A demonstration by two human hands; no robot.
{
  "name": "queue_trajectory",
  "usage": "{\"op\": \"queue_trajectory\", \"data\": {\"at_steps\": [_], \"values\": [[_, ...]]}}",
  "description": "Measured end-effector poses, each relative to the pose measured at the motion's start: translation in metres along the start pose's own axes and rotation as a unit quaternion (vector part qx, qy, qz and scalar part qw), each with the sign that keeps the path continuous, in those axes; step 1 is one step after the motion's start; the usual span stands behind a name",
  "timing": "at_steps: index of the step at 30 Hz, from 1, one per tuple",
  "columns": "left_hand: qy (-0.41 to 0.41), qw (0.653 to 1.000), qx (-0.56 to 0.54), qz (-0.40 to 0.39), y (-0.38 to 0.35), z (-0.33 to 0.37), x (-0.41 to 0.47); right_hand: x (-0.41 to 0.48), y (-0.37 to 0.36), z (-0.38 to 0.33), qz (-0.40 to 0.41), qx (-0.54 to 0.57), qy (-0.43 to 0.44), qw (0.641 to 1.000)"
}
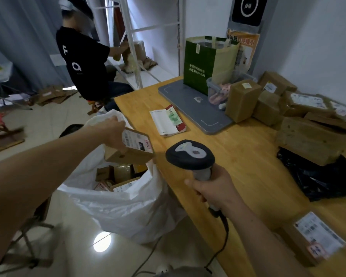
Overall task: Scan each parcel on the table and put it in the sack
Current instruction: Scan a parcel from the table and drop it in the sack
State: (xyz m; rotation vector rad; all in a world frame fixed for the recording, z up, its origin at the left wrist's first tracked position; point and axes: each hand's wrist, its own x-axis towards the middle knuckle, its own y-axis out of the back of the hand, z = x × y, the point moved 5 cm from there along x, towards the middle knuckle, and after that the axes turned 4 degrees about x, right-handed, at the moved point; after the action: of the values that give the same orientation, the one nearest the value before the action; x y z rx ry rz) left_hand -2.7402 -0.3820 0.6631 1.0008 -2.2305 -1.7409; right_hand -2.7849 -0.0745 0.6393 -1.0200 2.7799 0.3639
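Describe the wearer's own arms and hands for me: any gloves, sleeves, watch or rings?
Both forearms are bare right to the frame edge, so no sleeves show. The left hand and right hand wear no gloves. No watch, wristband or ring shows on either, though the undersides of the wrists and most of the fingers are hidden from the head camera.

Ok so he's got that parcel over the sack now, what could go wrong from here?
The left hand holds the parcel tilted over the sack's table-side rim; released there, it could catch the rim or fall outside. The scanner cable hangs off the table edge beside the sack and could snag.
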Motion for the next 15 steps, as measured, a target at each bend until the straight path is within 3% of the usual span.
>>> {"op": "queue_trajectory", "data": {"at_steps": [4,9,11,15], "values": [[0.159,0.975,-0.149,-0.053,-0.053,-0.052,-0.009,0.011,-0.011,0.011,0.002,0.007,-0.033,0.999],[0.281,0.897,-0.341,-0.009,-0.098,-0.068,-0.010,0.021,-0.014,0.018,0.024,0.035,-0.066,0.997],[0.259,0.895,-0.363,-0.009,-0.102,-0.035,-0.011,0.021,-0.009,0.022,0.048,0.062,-0.078,0.994],[0.083,0.913,-0.399,0.021,-0.093,0.076,0.004,0.010,0.018,0.037,0.123,0.112,-0.087,0.982]]}}
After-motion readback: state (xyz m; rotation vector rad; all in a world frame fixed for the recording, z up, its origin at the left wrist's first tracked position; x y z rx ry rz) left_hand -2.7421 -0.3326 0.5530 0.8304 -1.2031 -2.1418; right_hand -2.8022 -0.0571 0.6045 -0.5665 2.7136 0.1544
